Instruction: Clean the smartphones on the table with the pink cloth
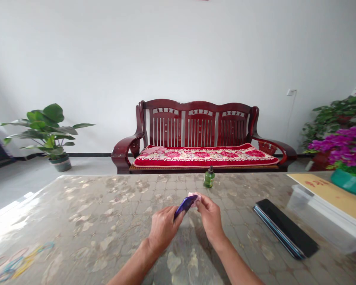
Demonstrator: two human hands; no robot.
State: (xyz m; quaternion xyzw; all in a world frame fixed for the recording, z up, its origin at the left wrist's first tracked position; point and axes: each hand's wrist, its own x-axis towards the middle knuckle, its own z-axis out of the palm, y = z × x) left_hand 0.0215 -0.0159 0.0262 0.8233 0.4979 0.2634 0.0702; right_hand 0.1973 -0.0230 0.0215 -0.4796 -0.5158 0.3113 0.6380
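Observation:
My left hand [165, 225] is closed around the lower end of a blue-purple smartphone [184, 206], which is tilted up above the table. A small pale pink cloth [192, 195] is pinched in my right hand [210, 218] and pressed against the phone's upper end. Part of the cloth is hidden by my fingers. Beyond my hands, a small green bottle [209, 178] with a dark cap stands upright on the table. Off to the right lies a stack of smartphones [286, 227], with a black screen on top.
The table [130, 245] has a patterned cover. Coloured rubber bands [20, 261] lie at its near left. A clear plastic box [320, 221] and a teal flower pot [348, 184] stand at right. Behind are a wooden bench [198, 122] and a potted plant [59, 162].

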